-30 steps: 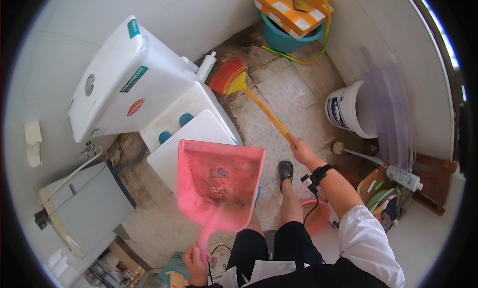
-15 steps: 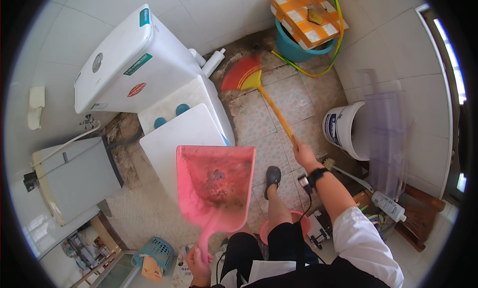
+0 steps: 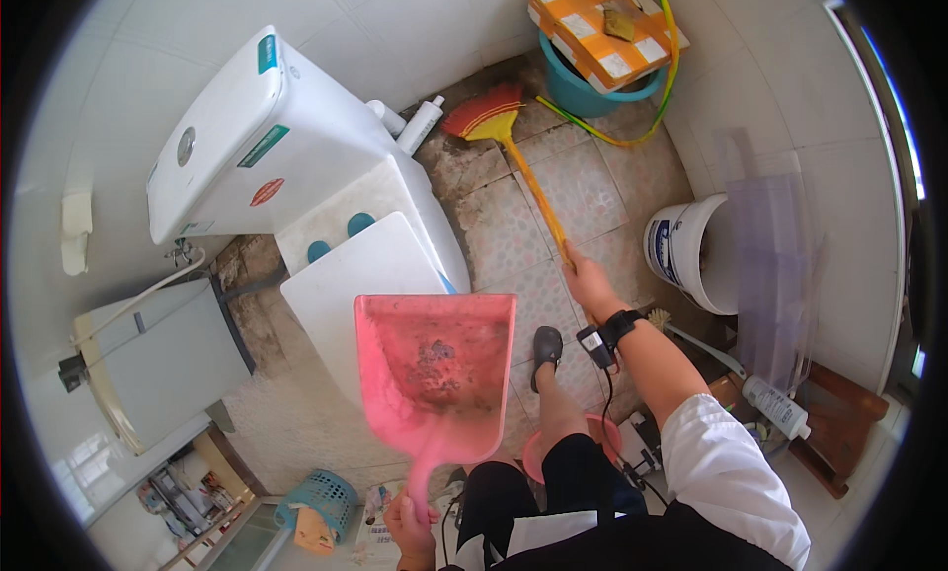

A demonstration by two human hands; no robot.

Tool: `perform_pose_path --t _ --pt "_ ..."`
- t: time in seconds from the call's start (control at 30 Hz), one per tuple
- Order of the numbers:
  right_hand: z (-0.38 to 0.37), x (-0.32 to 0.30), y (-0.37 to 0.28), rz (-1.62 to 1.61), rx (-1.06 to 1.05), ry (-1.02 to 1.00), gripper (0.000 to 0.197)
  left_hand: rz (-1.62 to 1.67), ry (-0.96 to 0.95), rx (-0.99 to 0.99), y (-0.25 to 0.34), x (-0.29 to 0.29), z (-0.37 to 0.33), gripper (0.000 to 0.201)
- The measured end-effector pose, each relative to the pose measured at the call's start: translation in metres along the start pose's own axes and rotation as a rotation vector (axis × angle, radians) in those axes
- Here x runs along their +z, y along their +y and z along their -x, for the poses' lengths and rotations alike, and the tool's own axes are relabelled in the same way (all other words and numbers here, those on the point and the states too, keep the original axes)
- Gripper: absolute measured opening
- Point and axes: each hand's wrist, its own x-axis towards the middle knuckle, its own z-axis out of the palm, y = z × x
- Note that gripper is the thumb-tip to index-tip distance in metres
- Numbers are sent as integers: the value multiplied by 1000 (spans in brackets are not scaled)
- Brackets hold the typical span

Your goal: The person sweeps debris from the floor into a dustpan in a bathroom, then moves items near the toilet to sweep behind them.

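My left hand (image 3: 411, 528) is wrapped round the handle of a pink dustpan (image 3: 434, 374), held up in front of me with dark dirt on its inner face. My right hand (image 3: 591, 283) grips the yellow stick of a broom (image 3: 494, 123), arm stretched forward. Its red and yellow head rests on the stained floor tiles, just right of two white bottles (image 3: 420, 127) behind the toilet (image 3: 365, 186). The dustpan hides part of the floor and the toilet lid's lower corner.
A teal basin (image 3: 583, 95) bears an orange-and-white taped box (image 3: 604, 28), with a yellow-green hose (image 3: 664, 107) beside it. At right stand a white bucket (image 3: 681, 250) and a translucent purple panel (image 3: 770, 265). A blue basket (image 3: 321, 502) is at lower left, a pink basin (image 3: 583, 443) by my leg.
The broom head has moved a little away from me and to the right, coming from a blurred sweep to near rest. My right hand has shifted slightly left; the dustpan is nearly unmoved.
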Motion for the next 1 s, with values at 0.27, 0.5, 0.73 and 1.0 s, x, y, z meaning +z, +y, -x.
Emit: perform_pose_path --t 0.27,0.5,0.73,1.0 --pt "4 9 -6 -140 60 -102 49 -128 185 -92 24 17 -1 33" --pt "11 15 99 9 330 -138 43 -119 78 222 13 -1 -9 36" --pt "32 -95 144 510 403 27 16 -658 131 373 29 6 -3 25" --pt "7 -214 184 1082 319 306 22 -1066 -10 453 30 9 2 16"
